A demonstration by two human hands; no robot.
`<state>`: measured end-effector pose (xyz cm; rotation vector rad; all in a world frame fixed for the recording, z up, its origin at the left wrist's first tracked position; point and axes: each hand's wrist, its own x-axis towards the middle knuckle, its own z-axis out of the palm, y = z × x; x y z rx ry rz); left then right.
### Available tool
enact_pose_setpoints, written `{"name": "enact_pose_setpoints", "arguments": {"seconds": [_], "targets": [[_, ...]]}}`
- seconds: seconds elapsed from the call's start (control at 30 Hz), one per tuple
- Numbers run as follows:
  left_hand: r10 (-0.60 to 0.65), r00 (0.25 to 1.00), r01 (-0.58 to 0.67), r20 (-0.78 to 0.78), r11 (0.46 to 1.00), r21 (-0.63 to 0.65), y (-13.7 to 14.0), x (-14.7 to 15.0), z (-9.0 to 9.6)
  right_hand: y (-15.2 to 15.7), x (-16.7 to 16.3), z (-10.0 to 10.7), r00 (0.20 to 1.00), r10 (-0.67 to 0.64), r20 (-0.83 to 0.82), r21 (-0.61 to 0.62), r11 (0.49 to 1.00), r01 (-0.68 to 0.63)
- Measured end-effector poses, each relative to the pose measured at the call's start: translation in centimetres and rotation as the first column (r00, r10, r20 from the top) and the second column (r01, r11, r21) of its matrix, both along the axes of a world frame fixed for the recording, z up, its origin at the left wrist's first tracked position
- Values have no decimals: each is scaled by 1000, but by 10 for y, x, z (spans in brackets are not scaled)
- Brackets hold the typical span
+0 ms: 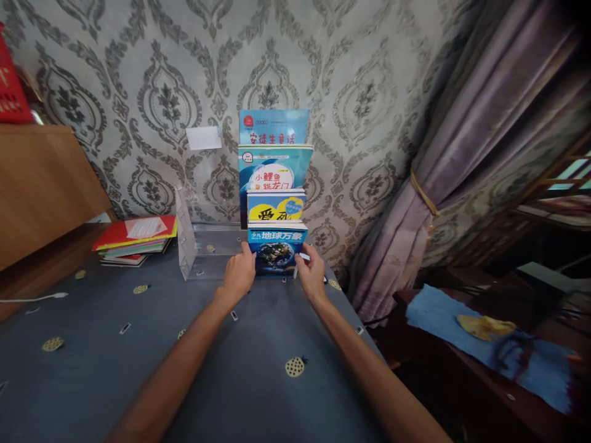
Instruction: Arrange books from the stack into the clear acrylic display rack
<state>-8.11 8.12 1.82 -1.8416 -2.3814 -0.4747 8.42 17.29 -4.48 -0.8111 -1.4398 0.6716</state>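
Note:
A blue book with a globe on its cover [276, 253] stands upright at the front of a clear tiered stand [185, 246]. My left hand [240, 269] grips its left edge and my right hand [311, 271] its right edge, fingers closed on both sides. Behind it, stepped upward, rise a yellow and blue book [272, 208], a teal book with a white oval [275, 169] and a light blue book [274, 126] at the back. The lower parts of these rear books are hidden by those in front.
Left of the stand lies a stack of folders and booklets [136, 237], a red one on top. A white cable [50, 298] ends on the blue patterned cloth [194, 381]. On the right hang a tied curtain [397, 227] and, lower, a blue cloth [438, 314].

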Motion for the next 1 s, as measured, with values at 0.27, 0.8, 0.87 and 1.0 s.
{"name": "enact_pose_setpoints", "arguments": {"seconds": [0.27,0.8,0.87,1.0], "targets": [[-45,997,45,62,999,1,0,-3,1,5,1,10,998,41,-41,-56,998,-43],[-68,992,68,105,998,12,1,-5,3,7,5,15,995,89,-44,-91,991,-93],[-73,991,72,111,997,11,0,-4,4,7,5,14,995,87,-39,-89,992,-90],[-66,989,66,132,998,2,-2,-4,7,6,4,12,998,55,13,-42,998,-54]]}}
